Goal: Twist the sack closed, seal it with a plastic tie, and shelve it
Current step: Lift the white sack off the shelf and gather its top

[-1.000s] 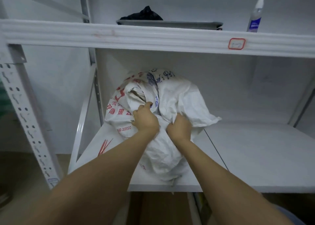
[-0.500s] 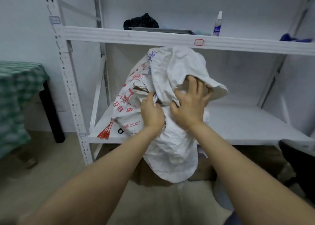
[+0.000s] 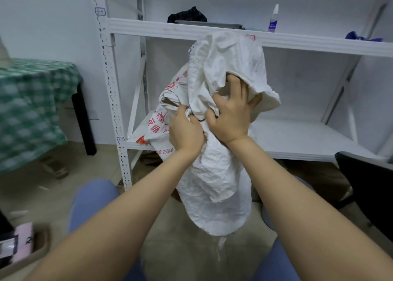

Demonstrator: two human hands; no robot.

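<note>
A crumpled white woven sack with red printed characters hangs in the air in front of the white metal shelf. Its bottom end dangles between my knees. My left hand is shut on a bunch of the sack's fabric at mid height. Just right of it, my right hand grips the sack's upper folds, with its fingertips tucked under a loose flap. No plastic tie is visible.
The upper shelf board carries a dark cloth on a tray, a spray bottle and a blue item. A table with a green checked cloth stands left. A black chair is right. A box lies lower left.
The sack has come off the lower shelf board and now hangs lower and nearer me in both hands. The view has pulled back from the shelf. My right hand shifted up onto the sack's top folds.
</note>
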